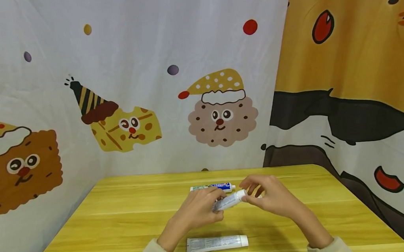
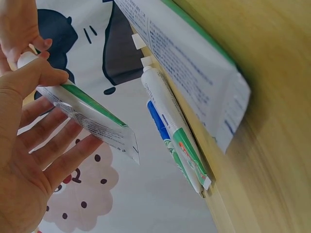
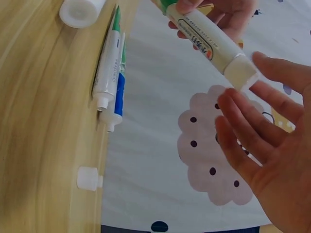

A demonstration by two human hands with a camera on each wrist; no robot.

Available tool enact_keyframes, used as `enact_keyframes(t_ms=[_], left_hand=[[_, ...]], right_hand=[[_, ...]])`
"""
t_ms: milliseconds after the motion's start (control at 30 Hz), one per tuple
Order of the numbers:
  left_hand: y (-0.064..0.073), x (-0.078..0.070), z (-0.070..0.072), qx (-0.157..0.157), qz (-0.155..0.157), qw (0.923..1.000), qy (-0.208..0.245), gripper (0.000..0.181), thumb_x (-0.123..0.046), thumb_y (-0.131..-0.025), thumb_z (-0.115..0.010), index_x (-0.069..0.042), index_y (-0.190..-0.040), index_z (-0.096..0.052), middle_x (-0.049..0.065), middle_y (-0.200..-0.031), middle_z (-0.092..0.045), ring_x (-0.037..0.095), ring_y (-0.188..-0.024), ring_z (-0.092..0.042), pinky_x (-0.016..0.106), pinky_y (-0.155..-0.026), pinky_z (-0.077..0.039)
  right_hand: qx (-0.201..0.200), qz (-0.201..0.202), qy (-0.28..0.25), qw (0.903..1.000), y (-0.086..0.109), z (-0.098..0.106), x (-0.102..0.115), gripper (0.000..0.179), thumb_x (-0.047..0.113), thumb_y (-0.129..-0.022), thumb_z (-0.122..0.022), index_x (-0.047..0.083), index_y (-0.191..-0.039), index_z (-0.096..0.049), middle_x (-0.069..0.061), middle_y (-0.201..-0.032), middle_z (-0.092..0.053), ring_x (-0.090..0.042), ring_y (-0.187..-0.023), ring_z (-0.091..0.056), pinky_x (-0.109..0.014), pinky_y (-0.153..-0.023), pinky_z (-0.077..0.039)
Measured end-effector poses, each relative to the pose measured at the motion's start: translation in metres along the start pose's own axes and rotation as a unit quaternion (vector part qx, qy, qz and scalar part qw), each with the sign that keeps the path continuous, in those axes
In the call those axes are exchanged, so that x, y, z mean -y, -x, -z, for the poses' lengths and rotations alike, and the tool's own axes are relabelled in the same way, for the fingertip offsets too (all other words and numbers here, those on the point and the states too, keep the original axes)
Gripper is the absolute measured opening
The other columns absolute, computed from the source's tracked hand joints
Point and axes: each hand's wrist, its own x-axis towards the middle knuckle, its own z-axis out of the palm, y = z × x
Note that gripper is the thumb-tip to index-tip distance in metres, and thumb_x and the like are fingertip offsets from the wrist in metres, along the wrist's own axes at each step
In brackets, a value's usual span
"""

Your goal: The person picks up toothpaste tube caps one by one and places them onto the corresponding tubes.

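Observation:
My left hand (image 1: 203, 207) holds a white toothpaste tube (image 1: 228, 201) with a green stripe, raised over the table and tilted, its capped end towards the right. In the left wrist view the thumb presses on top of the tube and the fingers support it from beneath. At that end, my right hand (image 1: 273, 195) has its thumb and fingertips around the white cap (image 3: 241, 73). A similar capped tube (image 1: 217, 244) lies flat near the front. Behind the hands lie a blue-and-green tube (image 1: 224, 186) and a white-and-green one (image 3: 108, 73), both uncapped.
A loose white cap (image 3: 87, 178) sits on the wooden table (image 1: 124, 219), near its far edge. Fabric walls (image 1: 138, 36) with cartoon prints stand behind the table and along its sides.

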Motion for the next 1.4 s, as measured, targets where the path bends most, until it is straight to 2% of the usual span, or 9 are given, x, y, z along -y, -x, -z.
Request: enact_keyframes(t_ms=[133,300,667,1000,1400], left_hand=[[-0.0001,0.0004,-0.0002,0.001,0.002,1.0000,0.002,0.035,-0.030,-0.085,-0.077,-0.025,-0.120,-0.071,-0.007,-0.113,-0.074,0.000,-0.073,-0.053,0.017,-0.060,-0.041],[-0.0004,0.0005,-0.0009,-0.002,-0.001,1.0000,-0.002,0.035,-0.030,-0.085,-0.077,-0.024,-0.119,-0.071,-0.007,-0.112,-0.074,0.000,-0.073,-0.053,0.016,-0.059,-0.041],[-0.0004,0.0005,-0.0005,-0.010,-0.006,0.9999,-0.006,0.034,-0.030,-0.085,-0.077,-0.025,-0.118,-0.071,-0.009,-0.111,-0.074,0.000,-0.072,-0.053,0.016,-0.059,-0.041],[-0.0003,0.0008,-0.0005,-0.014,-0.006,0.9999,-0.006,0.032,-0.029,-0.085,-0.077,-0.025,-0.116,-0.072,-0.010,-0.109,-0.073,0.000,-0.071,-0.052,0.016,-0.058,-0.040],[-0.0002,0.0001,0.0015,-0.013,-0.007,0.9999,-0.003,0.031,-0.029,-0.085,-0.077,-0.025,-0.115,-0.072,-0.008,-0.109,-0.073,0.001,-0.071,-0.050,0.016,-0.057,-0.039]], right_hand=[[0.014,0.026,-0.019,0.9994,0.0005,0.0006,-0.0012,0.028,0.013,-0.087,-0.082,0.018,-0.112,-0.073,0.005,-0.107,-0.075,-0.006,-0.084,-0.068,-0.031,-0.071,-0.060],[0.024,0.030,-0.023,0.9990,-0.0003,0.0001,-0.0019,0.029,0.008,-0.086,-0.081,0.021,-0.111,-0.072,0.004,-0.104,-0.075,-0.007,-0.082,-0.068,-0.028,-0.069,-0.059],[0.032,0.008,-0.015,0.9993,-0.0015,-0.0005,-0.0008,0.017,0.019,-0.093,-0.076,0.022,-0.109,-0.072,0.011,-0.088,-0.072,-0.002,-0.076,-0.065,-0.028,-0.068,-0.058],[0.039,-0.009,-0.015,0.9991,-0.0022,-0.0011,-0.0008,0.015,0.027,-0.097,-0.072,0.018,-0.109,-0.072,0.012,-0.087,-0.073,-0.001,-0.076,-0.066,-0.027,-0.069,-0.058],[0.042,-0.021,-0.008,0.9989,-0.0021,-0.0028,-0.0039,0.018,0.037,-0.100,-0.066,0.019,-0.101,-0.072,0.014,-0.085,-0.071,0.000,-0.074,-0.063,-0.026,-0.067,-0.057]])
